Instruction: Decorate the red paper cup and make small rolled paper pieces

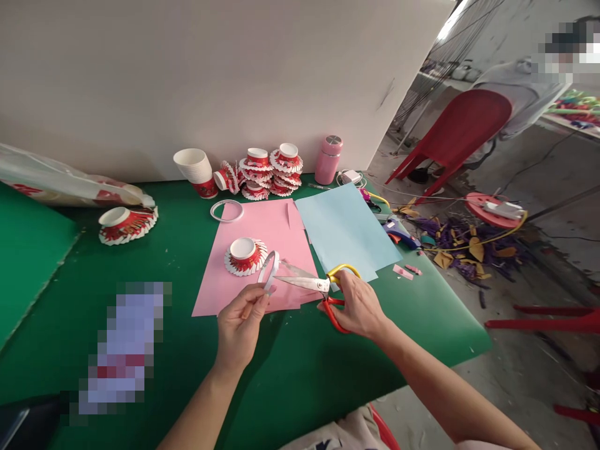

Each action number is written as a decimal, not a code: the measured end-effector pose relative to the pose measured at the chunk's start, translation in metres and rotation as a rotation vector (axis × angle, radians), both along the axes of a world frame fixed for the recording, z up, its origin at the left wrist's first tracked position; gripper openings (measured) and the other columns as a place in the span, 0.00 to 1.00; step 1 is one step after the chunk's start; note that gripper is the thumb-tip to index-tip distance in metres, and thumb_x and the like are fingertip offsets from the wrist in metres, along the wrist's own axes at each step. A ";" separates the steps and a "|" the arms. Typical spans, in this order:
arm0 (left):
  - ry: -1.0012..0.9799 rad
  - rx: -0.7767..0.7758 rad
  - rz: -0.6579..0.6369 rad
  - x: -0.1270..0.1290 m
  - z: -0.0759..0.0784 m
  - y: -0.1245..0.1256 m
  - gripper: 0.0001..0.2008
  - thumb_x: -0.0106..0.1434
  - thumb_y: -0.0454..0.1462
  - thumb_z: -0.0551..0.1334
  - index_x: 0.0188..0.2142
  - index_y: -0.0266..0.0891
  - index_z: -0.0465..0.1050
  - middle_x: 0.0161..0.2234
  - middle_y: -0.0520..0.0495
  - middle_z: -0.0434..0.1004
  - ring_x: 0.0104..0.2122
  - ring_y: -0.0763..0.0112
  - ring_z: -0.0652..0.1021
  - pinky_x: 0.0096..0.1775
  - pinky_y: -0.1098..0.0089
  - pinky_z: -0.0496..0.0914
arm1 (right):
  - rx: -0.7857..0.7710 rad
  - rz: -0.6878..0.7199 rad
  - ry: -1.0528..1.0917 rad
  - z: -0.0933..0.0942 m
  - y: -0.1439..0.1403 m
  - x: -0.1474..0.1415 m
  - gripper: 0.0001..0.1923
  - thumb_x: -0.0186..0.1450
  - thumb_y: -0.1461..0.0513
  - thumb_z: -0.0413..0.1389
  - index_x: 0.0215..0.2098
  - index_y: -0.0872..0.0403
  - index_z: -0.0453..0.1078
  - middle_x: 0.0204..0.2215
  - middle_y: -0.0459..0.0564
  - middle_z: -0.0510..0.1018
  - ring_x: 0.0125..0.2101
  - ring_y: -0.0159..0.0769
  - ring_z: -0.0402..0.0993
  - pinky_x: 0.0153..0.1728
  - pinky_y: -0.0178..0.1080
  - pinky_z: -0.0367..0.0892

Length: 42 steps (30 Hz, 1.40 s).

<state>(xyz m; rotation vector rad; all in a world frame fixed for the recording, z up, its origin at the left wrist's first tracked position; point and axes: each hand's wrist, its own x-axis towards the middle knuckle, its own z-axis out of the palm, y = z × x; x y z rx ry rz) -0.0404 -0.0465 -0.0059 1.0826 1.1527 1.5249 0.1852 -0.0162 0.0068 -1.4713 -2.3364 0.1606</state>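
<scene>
Between thumb and fingers, my left hand (244, 319) pinches a white ring (269, 270), held upright above the pink paper (210, 287). My right hand (360, 303) grips scissors (304, 283) with one yellow and one red handle loop. Their blades are spread and point left, with the tips close to the ring; whether they touch it I cannot tell. Just behind the ring, a red and white paper cup with a fringed, flared rim (243, 249) stands upside down on the pink paper. Another white ring (227, 211) lies flat at the top of that paper.
Light blue paper (347, 228) lies to the right. Along the wall stand stacked cups (191, 165), several fringed cups (257, 164) and a pink bottle (329, 159). One fringed cup (126, 225) sits at left. A glue gun (401, 235) rests near the table's right edge. Beyond, a person sits on a red chair (462, 131).
</scene>
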 end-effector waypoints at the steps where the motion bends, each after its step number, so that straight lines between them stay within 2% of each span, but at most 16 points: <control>1: -0.033 -0.012 -0.004 0.000 0.000 0.000 0.05 0.56 0.37 0.64 0.33 0.41 0.77 0.33 0.48 0.78 0.34 0.69 0.77 0.36 0.69 0.72 | 0.003 0.003 -0.004 0.000 0.000 -0.001 0.16 0.59 0.52 0.50 0.37 0.55 0.61 0.26 0.52 0.72 0.26 0.40 0.70 0.25 0.38 0.59; 9: -0.115 -0.063 -0.039 0.001 0.000 0.000 0.03 0.56 0.37 0.65 0.30 0.41 0.77 0.28 0.49 0.74 0.35 0.68 0.75 0.38 0.69 0.71 | 0.063 -0.024 0.000 -0.002 0.003 -0.009 0.17 0.60 0.51 0.50 0.37 0.56 0.61 0.27 0.52 0.74 0.26 0.41 0.71 0.25 0.38 0.59; 15: -0.065 -0.061 -0.031 0.001 -0.004 -0.002 0.05 0.53 0.38 0.66 0.29 0.39 0.77 0.32 0.46 0.76 0.33 0.66 0.77 0.34 0.68 0.73 | 0.072 -0.027 0.008 0.000 0.008 -0.012 0.19 0.60 0.48 0.50 0.37 0.57 0.63 0.25 0.51 0.74 0.25 0.40 0.71 0.24 0.37 0.57; 19: -0.045 -0.049 -0.038 0.001 -0.006 -0.002 0.05 0.53 0.37 0.66 0.30 0.39 0.77 0.34 0.46 0.77 0.35 0.65 0.77 0.36 0.68 0.73 | 0.078 -0.014 0.018 0.003 0.009 -0.012 0.19 0.61 0.49 0.50 0.39 0.57 0.63 0.25 0.51 0.73 0.25 0.39 0.69 0.24 0.37 0.57; 28: 0.025 -0.036 -0.023 0.001 -0.006 -0.003 0.06 0.54 0.38 0.65 0.30 0.39 0.76 0.31 0.46 0.77 0.34 0.63 0.78 0.37 0.66 0.74 | 0.071 0.010 0.033 0.002 0.009 -0.011 0.19 0.62 0.50 0.49 0.40 0.57 0.65 0.23 0.50 0.73 0.24 0.37 0.68 0.23 0.36 0.54; 33: 0.026 -0.006 -0.052 0.001 -0.008 -0.004 0.03 0.56 0.35 0.64 0.32 0.40 0.76 0.33 0.48 0.77 0.36 0.66 0.78 0.39 0.68 0.74 | -0.001 -0.015 0.019 0.000 0.008 -0.012 0.21 0.61 0.48 0.49 0.40 0.57 0.65 0.23 0.50 0.74 0.24 0.37 0.69 0.23 0.35 0.54; 42: 0.137 0.073 -0.049 0.002 -0.005 -0.004 0.05 0.57 0.33 0.62 0.33 0.42 0.76 0.36 0.49 0.78 0.36 0.69 0.79 0.40 0.71 0.75 | -0.264 -0.039 -0.026 -0.001 0.006 -0.014 0.21 0.61 0.47 0.51 0.39 0.56 0.65 0.20 0.47 0.73 0.21 0.35 0.68 0.21 0.34 0.50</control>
